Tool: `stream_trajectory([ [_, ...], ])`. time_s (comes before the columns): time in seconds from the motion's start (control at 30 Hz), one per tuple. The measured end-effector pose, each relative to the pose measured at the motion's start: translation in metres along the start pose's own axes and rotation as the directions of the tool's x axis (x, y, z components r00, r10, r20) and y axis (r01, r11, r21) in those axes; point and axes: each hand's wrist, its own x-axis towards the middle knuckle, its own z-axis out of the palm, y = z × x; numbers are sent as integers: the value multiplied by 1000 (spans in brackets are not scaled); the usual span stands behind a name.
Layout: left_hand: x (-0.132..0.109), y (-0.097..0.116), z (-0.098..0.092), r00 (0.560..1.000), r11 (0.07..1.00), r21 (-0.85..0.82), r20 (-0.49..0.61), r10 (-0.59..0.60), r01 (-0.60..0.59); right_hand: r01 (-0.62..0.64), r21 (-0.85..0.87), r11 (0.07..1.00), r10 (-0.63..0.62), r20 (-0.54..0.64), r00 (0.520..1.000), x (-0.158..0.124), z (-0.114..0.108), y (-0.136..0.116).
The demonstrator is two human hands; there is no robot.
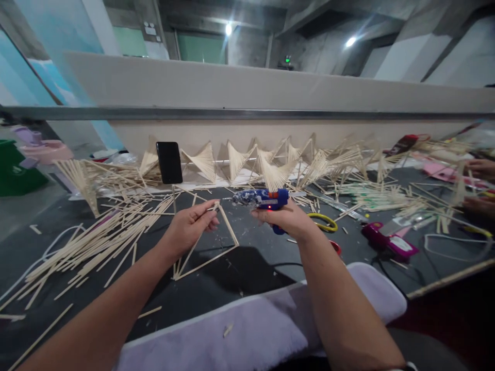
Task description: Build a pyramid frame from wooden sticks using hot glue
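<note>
My left hand (193,226) pinches the top corner of a frame of thin wooden sticks (209,262), whose lower corners reach down to the dark table. In my right hand (290,219) is a blue hot glue gun (257,198), its front crusted with whitish glue and a small red light glowing on its side. The nozzle points left and is close to the stick corner at my left fingertips; whether it touches cannot be made out. A black phone (169,163) stands upright behind my left hand.
Loose sticks (104,237) cover the left of the table (247,309). Fan-shaped stick models (240,159) line the back. To the right lie yellow-handled scissors (327,222), a magenta tool (389,245) and glue sticks (371,198). Another person's hands (481,170) show at the right edge.
</note>
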Motion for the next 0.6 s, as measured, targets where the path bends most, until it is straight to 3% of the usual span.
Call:
stream_trajectory([
  [0.27,1,2,-1,999,999,20,-7,-49,49,27,170,985,-34,37,999,11,7,9],
  [0.47,0,6,1,992,993,19,-38,-119,120,-1,97,995,-6,73,997,15,3,16],
  [0.6,1,3,1,992,989,102,-78,-103,111,78,72,994,-80,33,996,17,7,18],
])
